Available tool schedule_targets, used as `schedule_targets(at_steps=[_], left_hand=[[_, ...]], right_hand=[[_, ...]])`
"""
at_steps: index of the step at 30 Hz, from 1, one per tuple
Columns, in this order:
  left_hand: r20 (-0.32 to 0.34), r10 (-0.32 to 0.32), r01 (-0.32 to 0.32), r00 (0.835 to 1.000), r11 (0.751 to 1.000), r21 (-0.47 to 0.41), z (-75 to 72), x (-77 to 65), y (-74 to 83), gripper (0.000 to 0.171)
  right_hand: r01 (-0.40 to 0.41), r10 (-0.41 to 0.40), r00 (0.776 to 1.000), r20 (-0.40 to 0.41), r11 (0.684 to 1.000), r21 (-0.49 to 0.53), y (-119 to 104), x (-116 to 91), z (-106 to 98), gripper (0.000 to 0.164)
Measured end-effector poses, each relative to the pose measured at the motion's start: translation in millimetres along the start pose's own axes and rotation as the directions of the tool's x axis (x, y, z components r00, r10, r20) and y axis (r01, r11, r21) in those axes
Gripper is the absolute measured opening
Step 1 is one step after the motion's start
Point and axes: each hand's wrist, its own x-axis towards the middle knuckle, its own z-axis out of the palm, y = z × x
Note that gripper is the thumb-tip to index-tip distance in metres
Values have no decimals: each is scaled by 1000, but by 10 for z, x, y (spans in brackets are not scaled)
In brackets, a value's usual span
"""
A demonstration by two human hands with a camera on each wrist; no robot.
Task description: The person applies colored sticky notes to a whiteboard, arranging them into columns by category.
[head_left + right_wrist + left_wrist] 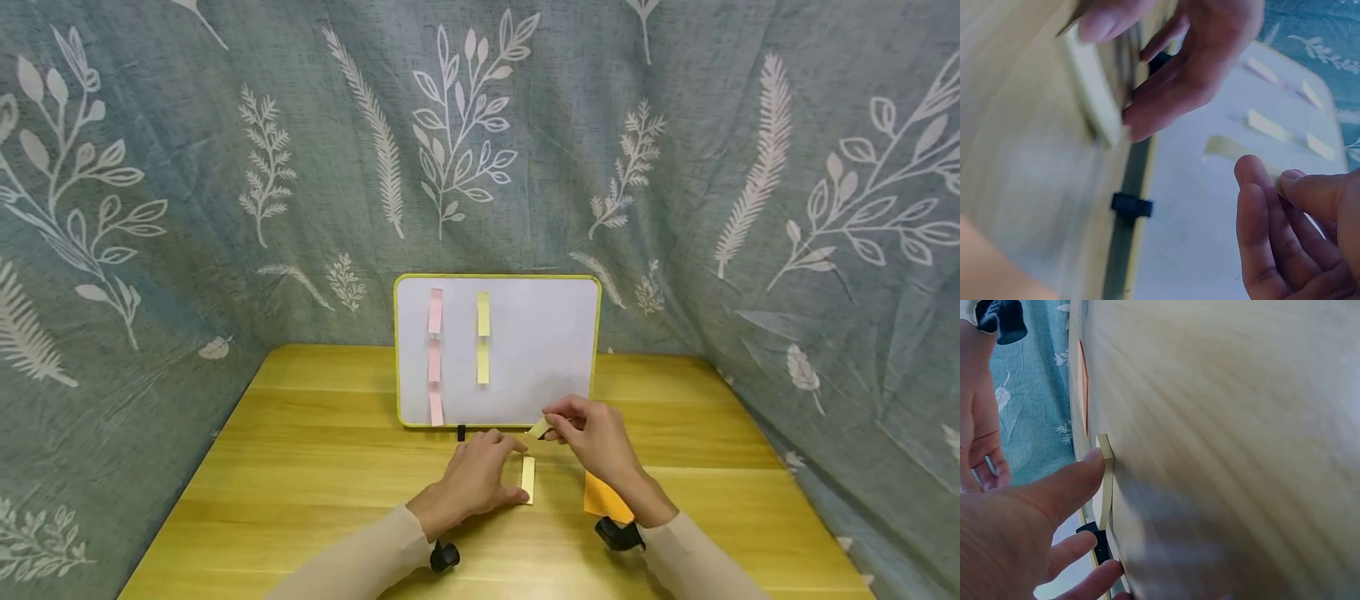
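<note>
Head view: the right hand pinches a pale yellow sticky strip between thumb and fingertips, at 12 o'clock from a narrow pad of yellow strips lying on the wooden table. That pad sits at 3 o'clock from the left hand, which is spread and relaxed, its thumb touching the pad's near end and its fingers reaching toward the far end. In the right wrist view, the pinched strip's free end sticks out curled, in front of the whiteboard.

The yellow-framed whiteboard stands at 12 o'clock from the left hand, with a small black foot at 11 o'clock from that hand. On its white face, a column of three pink sticky strips runs down the 9 o'clock side; two yellow sticky strips are stuck one below the other at about 10 o'clock from the centre. An orange sticky note lies at 6 o'clock from the right hand, partly hidden by the wrist. Behind hangs a leaf-patterned curtain.
</note>
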Motion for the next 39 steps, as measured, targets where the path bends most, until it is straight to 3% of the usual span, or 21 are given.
schedule_targets(at_steps=[6, 15, 20, 22, 25, 30, 34, 39], left_hand=[[6, 10, -10, 1000, 1000, 12, 13, 6, 4, 58], [10, 42, -42, 999, 998, 40, -3, -22, -100, 55], [-29, 63, -63, 998, 998, -22, -85, -65, -231, 46], [-72, 79, -83, 994, 995, -48, -144, -82, -298, 40], [-173, 104, -119, 979, 990, -74, -252, -111, -402, 32], [-330, 159, -173, 930, 985, -15, -418, -133, -575, 29], [-366, 231, -224, 901, 973, 64, -476, -130, -720, 36], [-348, 271, -264, 897, 962, 69, -483, -124, -857, 49]], right_hand=[[47, -48, 999, 10, 994, 99, -191, 27, 55, 12], [86, -84, 996, -22, 993, 82, -375, 97, 246, 10], [112, -107, 992, -70, 991, 76, -384, 110, 340, 11], [127, -120, 989, -85, 988, 87, -373, 107, 384, 13], [150, -142, 986, -91, 984, 96, -350, 101, 453, 17], [170, -164, 983, -82, 982, 79, -319, 83, 545, 20], [182, -176, 981, -87, 981, 67, -303, 96, 627, 21], [185, -179, 980, -91, 981, 64, -254, 142, 737, 22]])
